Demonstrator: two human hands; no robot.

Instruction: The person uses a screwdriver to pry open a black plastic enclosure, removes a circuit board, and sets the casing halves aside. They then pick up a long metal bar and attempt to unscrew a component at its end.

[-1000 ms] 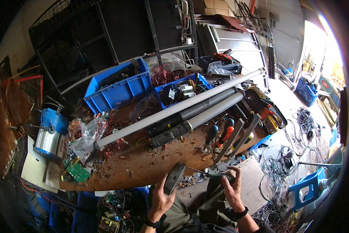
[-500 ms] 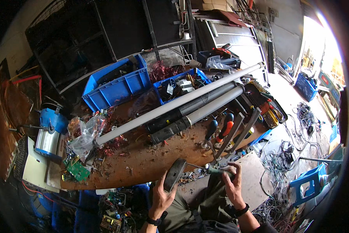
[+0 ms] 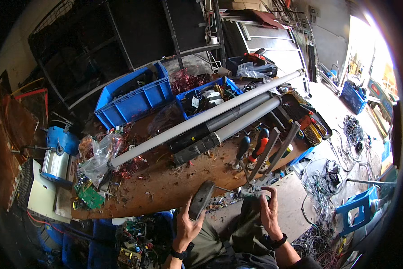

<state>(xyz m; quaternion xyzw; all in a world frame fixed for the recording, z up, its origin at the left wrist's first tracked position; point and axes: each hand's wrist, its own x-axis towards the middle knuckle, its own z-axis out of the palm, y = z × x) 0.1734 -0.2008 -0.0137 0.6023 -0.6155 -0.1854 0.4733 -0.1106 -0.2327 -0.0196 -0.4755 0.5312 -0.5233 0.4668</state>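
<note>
My left hand (image 3: 187, 226) grips a dark, flat, oblong part (image 3: 201, 199) held upright just off the near edge of the wooden workbench (image 3: 165, 188). My right hand (image 3: 268, 210) holds the grey-green handle of a screwdriver (image 3: 250, 195); its thin shaft runs left and its tip meets the dark part. Both hands are low in the head view, over my lap. Just beyond them on the bench lie long-handled shears (image 3: 273, 154) and two screwdrivers, one dark-handled (image 3: 243, 148) and one red-handled (image 3: 259, 147).
Long grey tubes (image 3: 201, 119) lie diagonally across the bench. Two blue crates (image 3: 136, 96) of parts stand behind. A plastic bag (image 3: 98, 152), a green circuit board (image 3: 90, 197) and a blue motor (image 3: 58, 154) sit left. Tangled cables (image 3: 322, 188) and a blue stool (image 3: 358, 210) cover the floor right.
The view has shifted slightly. Both hands keep their grip, and the screwdriver tip stays at the dark part.
</note>
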